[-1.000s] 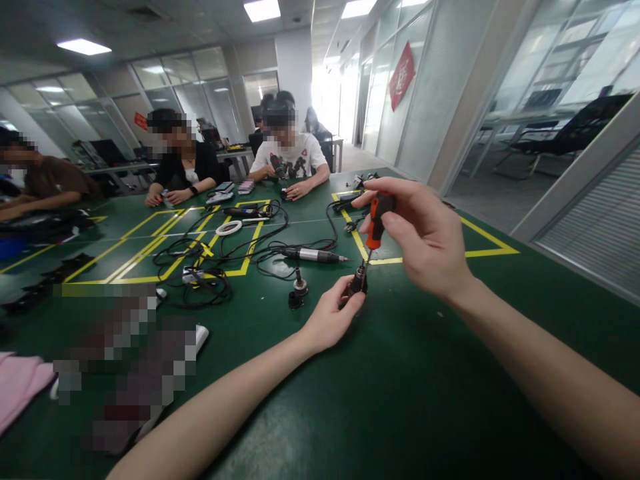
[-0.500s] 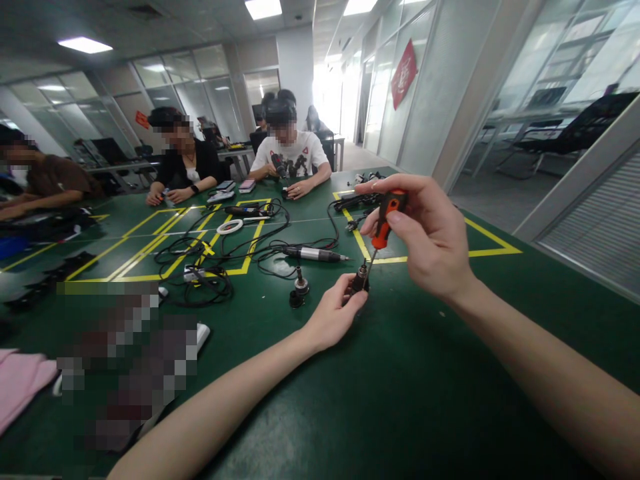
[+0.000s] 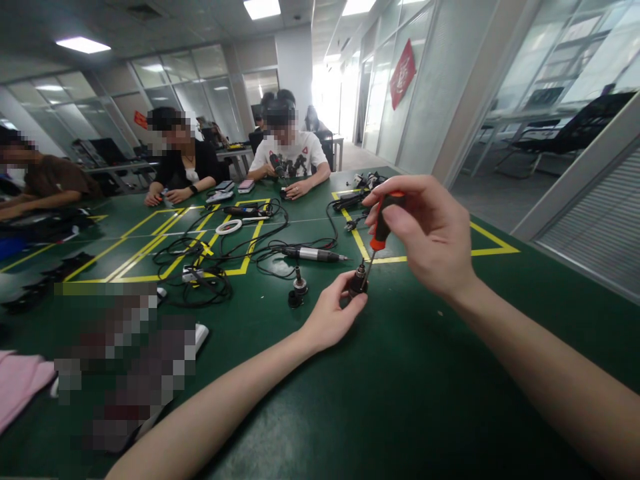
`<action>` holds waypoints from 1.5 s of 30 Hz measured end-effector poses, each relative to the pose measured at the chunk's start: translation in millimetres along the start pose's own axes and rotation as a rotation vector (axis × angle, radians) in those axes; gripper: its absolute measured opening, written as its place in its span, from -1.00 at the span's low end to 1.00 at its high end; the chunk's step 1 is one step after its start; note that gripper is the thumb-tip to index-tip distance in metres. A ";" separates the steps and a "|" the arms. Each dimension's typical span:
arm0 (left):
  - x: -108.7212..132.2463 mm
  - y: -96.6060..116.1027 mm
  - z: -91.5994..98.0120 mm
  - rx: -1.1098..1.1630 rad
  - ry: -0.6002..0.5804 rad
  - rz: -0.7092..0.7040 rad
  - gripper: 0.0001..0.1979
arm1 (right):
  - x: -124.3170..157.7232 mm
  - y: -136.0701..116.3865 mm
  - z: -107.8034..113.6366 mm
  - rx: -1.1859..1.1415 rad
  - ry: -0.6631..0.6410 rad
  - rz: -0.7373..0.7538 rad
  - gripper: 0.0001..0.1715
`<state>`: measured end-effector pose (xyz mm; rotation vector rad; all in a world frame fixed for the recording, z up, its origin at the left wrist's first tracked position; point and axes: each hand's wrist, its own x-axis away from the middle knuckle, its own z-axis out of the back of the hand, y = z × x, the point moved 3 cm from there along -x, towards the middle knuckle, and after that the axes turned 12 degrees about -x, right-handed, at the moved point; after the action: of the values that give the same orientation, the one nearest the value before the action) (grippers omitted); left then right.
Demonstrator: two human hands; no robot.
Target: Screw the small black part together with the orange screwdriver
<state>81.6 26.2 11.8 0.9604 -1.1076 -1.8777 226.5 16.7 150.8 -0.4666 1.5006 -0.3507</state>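
Observation:
My left hand (image 3: 330, 317) pinches a small dark cylindrical metal part (image 3: 358, 283) and holds it upright just above the green table (image 3: 400, 400). My right hand (image 3: 425, 233) grips an orange-and-black screwdriver (image 3: 381, 227) by the handle, fingers wrapped round it. The screwdriver's thin shaft slants down into the top of the small part. Two similar small metal parts (image 3: 297, 290) stand on the table just left of my left hand.
A silver pen-shaped power tool (image 3: 313, 254) lies beyond the parts amid tangled black cables (image 3: 200, 267) and yellow floor-tape lines. A white ring (image 3: 229, 227) lies farther back. Three other people sit at the far side and far left. A pink cloth (image 3: 17, 387) lies at the left edge.
My right hand's fingers have shifted on the screwdriver handle, turning it slightly. My left hand and the small part stay in nearly the same place.

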 end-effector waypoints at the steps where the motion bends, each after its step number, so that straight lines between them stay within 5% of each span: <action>1: 0.1 -1.2 -0.1 -0.005 -0.003 0.000 -0.63 | -0.5 -0.4 0.8 0.048 0.017 0.013 -0.84; 7: 0.5 -5.5 0.2 -0.022 -0.017 -0.027 -0.62 | -0.4 -1.0 2.7 0.113 0.008 -0.005 -0.70; 24: 0.5 -8.4 0.5 0.011 -0.034 -0.010 -0.60 | -1.0 -0.7 3.4 0.129 -0.025 0.018 -0.82; 31: 0.3 -7.3 0.8 0.025 -0.048 0.014 -0.60 | -0.8 0.8 1.2 0.037 -0.056 -0.023 -0.64; 37: -0.3 -7.1 -0.4 0.035 -0.034 0.046 -0.65 | -0.8 -1.4 1.2 0.086 -0.028 0.008 -0.76; 45: -2.7 -6.4 -0.8 0.060 -0.033 0.073 -0.66 | 0.6 -1.8 -0.2 0.053 -0.059 -0.040 -0.66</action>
<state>82.1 30.5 6.3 0.9133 -1.2079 -1.8167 226.5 14.8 151.2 -0.4613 1.4229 -0.4036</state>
